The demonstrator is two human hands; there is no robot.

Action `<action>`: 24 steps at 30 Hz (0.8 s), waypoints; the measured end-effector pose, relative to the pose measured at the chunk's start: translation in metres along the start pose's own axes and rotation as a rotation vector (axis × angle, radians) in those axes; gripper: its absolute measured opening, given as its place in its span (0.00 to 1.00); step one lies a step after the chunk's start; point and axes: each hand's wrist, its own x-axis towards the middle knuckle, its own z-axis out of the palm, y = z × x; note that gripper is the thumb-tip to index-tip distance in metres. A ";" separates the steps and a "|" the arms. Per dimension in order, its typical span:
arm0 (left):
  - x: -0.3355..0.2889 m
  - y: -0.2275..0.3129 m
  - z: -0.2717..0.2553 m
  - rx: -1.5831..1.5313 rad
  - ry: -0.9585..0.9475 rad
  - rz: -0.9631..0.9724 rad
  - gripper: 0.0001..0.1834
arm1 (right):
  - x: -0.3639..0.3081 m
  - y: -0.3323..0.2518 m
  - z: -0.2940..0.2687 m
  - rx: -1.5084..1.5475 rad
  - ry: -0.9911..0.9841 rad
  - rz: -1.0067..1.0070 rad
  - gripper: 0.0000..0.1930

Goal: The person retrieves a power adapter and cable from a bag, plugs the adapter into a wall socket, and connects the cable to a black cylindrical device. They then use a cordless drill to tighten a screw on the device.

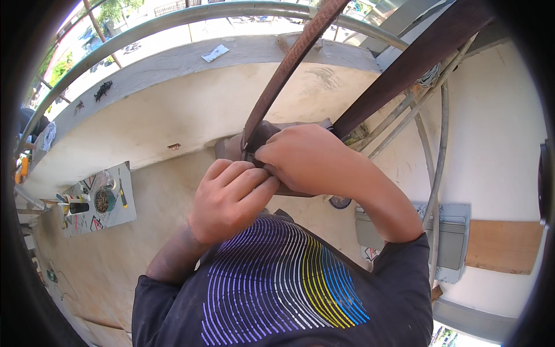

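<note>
My left hand (233, 199) and my right hand (303, 153) meet in front of my chest, fingers curled and almost touching. Both are closed on something small and dark that the fingers mostly hide. Right at the fingertips ends a narrow reddish-brown bar (283, 72), which slants down from the top. Behind my right hand a wider dark brown plank (413, 66) rises to the upper right. Crumpled brownish material (228, 146) lies behind the hands, partly covered by them.
A low wall (191, 95) with a grey ledge curves ahead, topped by a metal rail (225, 11). At left, a board (128, 202) carries a round container (104, 199) and a yellow cutter (123, 194). Poles (442, 133) lean at right, near grey panels (454, 240) and a brown board (503, 246).
</note>
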 end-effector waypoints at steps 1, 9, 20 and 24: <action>0.000 0.000 0.000 -0.019 -0.040 0.024 0.15 | 0.004 -0.002 -0.002 -0.064 -0.101 0.048 0.08; 0.002 0.007 0.011 -0.107 -0.041 0.117 0.12 | 0.012 -0.012 0.009 -0.344 -0.131 0.206 0.05; 0.022 0.004 0.037 -0.254 -0.209 0.097 0.12 | -0.019 0.017 0.013 -0.452 0.025 0.358 0.05; 0.029 0.002 0.045 -0.249 -0.044 0.045 0.08 | -0.051 0.014 -0.020 -0.253 0.314 0.362 0.05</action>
